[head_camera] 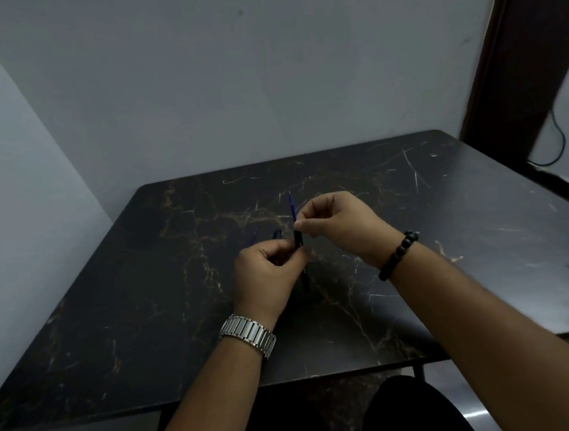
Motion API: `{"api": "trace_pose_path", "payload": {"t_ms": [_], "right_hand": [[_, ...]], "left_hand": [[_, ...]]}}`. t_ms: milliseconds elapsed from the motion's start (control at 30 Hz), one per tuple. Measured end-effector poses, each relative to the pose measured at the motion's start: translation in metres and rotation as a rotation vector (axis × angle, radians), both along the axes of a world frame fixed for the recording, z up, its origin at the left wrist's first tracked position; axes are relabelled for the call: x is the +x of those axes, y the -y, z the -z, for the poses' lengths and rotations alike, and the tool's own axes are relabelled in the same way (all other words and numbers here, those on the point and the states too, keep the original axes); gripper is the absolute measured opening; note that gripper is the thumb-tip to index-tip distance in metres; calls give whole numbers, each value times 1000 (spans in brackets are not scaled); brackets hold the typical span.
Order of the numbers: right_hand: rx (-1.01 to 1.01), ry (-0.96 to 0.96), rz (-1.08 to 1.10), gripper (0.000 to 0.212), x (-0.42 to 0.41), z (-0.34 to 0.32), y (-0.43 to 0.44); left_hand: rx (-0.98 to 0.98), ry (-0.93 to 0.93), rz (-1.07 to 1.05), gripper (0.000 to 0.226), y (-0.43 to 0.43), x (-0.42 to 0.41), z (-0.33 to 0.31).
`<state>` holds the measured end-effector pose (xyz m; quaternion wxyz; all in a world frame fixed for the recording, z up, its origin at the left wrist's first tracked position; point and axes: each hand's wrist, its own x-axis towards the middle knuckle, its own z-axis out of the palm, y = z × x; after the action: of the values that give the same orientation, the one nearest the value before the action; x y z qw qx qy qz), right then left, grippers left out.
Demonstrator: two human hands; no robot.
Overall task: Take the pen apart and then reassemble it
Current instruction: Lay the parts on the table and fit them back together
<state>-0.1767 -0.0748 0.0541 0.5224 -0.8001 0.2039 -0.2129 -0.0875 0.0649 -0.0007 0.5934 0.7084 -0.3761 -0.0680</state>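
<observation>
My left hand (267, 271) grips a dark pen barrel (303, 272) held nearly upright above the table. A thin blue refill (291, 205) sticks up out of the barrel's top end. My right hand (337, 224) pinches the refill between thumb and forefinger just above the barrel. On the table just behind my left hand lie two small dark blue pen parts (277, 234), partly hidden by my fingers; what they are I cannot tell.
A dark marble-patterned table (145, 296) fills the middle, set against a grey wall. A dark door frame (517, 57) stands at the right with a cable (560, 143) hanging beside it. My legs show below the table's front edge.
</observation>
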Motion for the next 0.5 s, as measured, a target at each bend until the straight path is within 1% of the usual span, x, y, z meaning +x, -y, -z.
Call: {"api": "trace_pose_path", "payload": {"t_ms": [133, 200, 300, 400, 500], "right_hand": [[27, -15, -39, 8, -1, 1, 4], [65, 10, -61, 9, -2, 0, 6], [107, 49, -12, 13, -1, 2, 10], [9, -34, 50, 14, 7, 11, 9], [-126, -144, 17, 13, 17, 24, 6]], "left_hand": [[-6, 7, -8, 11, -1, 1, -1], [-32, -4, -12, 14, -2, 2, -2], [-64, -6, -71, 22, -2, 7, -2], [-90, -25, -133, 22, -4, 14, -2], [-114, -45, -204, 21, -5, 22, -2]]}}
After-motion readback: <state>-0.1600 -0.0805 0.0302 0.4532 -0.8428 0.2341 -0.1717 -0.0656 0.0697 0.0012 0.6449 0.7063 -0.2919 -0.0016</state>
